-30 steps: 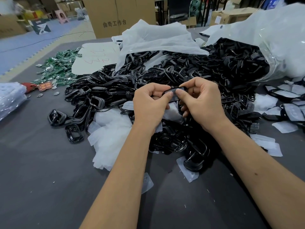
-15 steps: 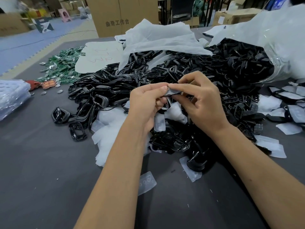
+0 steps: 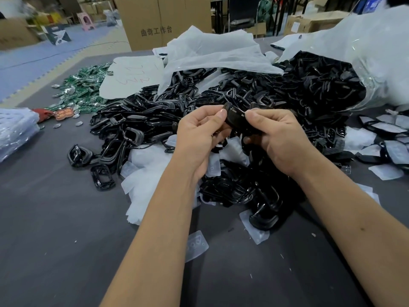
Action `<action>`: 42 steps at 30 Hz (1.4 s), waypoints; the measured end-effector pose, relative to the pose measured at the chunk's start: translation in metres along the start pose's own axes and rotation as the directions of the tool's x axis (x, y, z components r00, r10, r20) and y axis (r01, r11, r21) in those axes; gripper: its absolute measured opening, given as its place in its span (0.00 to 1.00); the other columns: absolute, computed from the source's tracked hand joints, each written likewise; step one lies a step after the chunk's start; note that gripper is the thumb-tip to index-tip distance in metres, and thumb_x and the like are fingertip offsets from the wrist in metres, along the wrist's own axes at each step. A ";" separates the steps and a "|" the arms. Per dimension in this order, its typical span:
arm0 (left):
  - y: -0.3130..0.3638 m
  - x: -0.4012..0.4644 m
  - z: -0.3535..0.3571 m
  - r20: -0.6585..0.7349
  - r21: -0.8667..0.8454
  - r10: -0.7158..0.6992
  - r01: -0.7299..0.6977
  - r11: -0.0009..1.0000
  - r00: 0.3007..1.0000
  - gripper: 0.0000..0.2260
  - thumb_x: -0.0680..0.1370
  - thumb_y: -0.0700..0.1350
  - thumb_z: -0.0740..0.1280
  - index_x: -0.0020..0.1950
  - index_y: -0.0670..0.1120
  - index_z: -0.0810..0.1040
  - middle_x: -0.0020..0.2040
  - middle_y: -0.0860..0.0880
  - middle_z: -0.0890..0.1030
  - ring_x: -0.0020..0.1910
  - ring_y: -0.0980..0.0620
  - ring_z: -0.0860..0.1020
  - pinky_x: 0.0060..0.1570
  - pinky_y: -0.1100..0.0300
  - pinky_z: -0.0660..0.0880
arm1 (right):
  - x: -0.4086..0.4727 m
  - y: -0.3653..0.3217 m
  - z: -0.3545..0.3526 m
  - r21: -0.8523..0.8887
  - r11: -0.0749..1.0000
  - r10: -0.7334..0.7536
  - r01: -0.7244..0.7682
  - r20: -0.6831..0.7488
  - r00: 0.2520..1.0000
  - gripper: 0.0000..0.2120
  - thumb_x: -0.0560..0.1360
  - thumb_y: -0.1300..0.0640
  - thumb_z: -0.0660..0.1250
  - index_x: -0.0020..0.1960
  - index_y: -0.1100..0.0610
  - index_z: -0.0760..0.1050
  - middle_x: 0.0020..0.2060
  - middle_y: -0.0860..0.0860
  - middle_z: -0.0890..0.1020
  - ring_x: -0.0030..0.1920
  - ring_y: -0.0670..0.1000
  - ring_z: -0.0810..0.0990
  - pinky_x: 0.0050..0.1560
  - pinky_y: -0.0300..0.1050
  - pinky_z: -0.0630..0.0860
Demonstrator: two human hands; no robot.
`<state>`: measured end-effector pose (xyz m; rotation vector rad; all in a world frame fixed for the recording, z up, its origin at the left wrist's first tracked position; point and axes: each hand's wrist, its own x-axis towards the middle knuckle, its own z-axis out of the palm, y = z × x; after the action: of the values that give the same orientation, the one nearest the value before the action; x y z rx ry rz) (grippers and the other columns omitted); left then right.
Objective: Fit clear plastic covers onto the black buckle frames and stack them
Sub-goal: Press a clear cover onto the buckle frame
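Both hands hold one black buckle frame above the middle of the table. My left hand pinches its left end with thumb and fingers. My right hand grips its right end, thumb on top. A clear cover seems to lie over the frame's face, but I cannot tell for sure. Under and behind the hands spreads a big heap of loose black buckle frames. Loose clear plastic covers lie on the dark table in front. Frames with covers on lie at the right edge.
A large clear bag spills more frames at the back right. White sheets lie behind the heap. Green circuit pieces sit at the back left, a clear plastic bundle at the left edge. A cardboard box stands beyond the table.
The hands have risen a little and turned the buckle frame so its broad face shows between the fingertips. Earlier the fingers pressed on it close together.
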<state>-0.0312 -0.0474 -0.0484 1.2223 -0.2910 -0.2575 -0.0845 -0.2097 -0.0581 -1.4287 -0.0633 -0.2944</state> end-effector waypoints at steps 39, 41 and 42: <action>-0.007 0.000 0.006 -0.026 0.044 0.155 -0.154 0.987 0.988 0.05 0.83 0.36 0.67 0.52 0.41 0.83 0.44 0.44 0.85 0.44 0.50 0.83 0.51 0.54 0.83 | 0.000 -0.004 -0.005 0.019 0.989 -0.145 0.148 -0.113 0.983 0.13 0.70 0.70 0.76 0.49 0.56 0.86 0.43 0.51 0.89 0.47 0.49 0.88 0.52 0.41 0.82; -0.008 0.003 0.007 -0.094 0.183 0.157 -0.137 0.973 0.983 0.08 0.84 0.41 0.66 0.51 0.39 0.83 0.42 0.43 0.83 0.40 0.50 0.82 0.44 0.56 0.84 | -0.001 -0.001 0.003 -0.376 0.883 -0.368 0.280 -0.186 0.911 0.13 0.71 0.72 0.77 0.48 0.55 0.86 0.43 0.49 0.89 0.47 0.47 0.88 0.52 0.40 0.82; -0.009 0.003 0.008 -0.114 0.211 0.126 -0.100 0.972 0.985 0.11 0.85 0.44 0.65 0.51 0.38 0.83 0.40 0.42 0.82 0.36 0.50 0.81 0.39 0.57 0.83 | -0.003 0.000 0.006 -0.521 0.789 -0.461 0.326 -0.151 0.874 0.12 0.72 0.71 0.77 0.48 0.56 0.86 0.44 0.47 0.88 0.48 0.46 0.88 0.53 0.41 0.82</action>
<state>-0.0311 -0.0583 -0.0541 1.4138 -0.2806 -0.0506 -0.0867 -0.2037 -0.0575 -1.8548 -0.0707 -0.9117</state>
